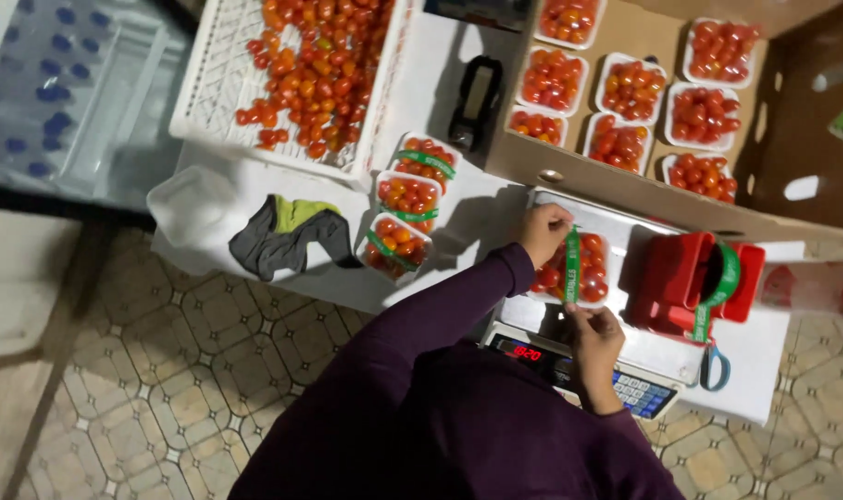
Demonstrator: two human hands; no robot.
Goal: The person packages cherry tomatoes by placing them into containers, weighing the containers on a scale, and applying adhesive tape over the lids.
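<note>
A clear punnet of cherry tomatoes [590, 270] rests on the metal pan of a weighing scale [616, 227]. A green tape strip [572, 264] runs across the punnet's top. My left hand [543, 230] pinches the strip's far end at the punnet's far edge. My right hand [593, 335] pinches the near end at the near edge. Both arms wear purple sleeves. The scale's red display [528, 353] and keypad [639, 393] show just below my right hand.
A red tape dispenser [685, 278] with a green roll [725, 276] stands right of the punnet, scissors [715, 367] below it. Three taped punnets [407, 208] sit left. A white crate [213, 83] of loose tomatoes, a cardboard box [569, 171] of punnets, a grey-yellow cloth [287, 236].
</note>
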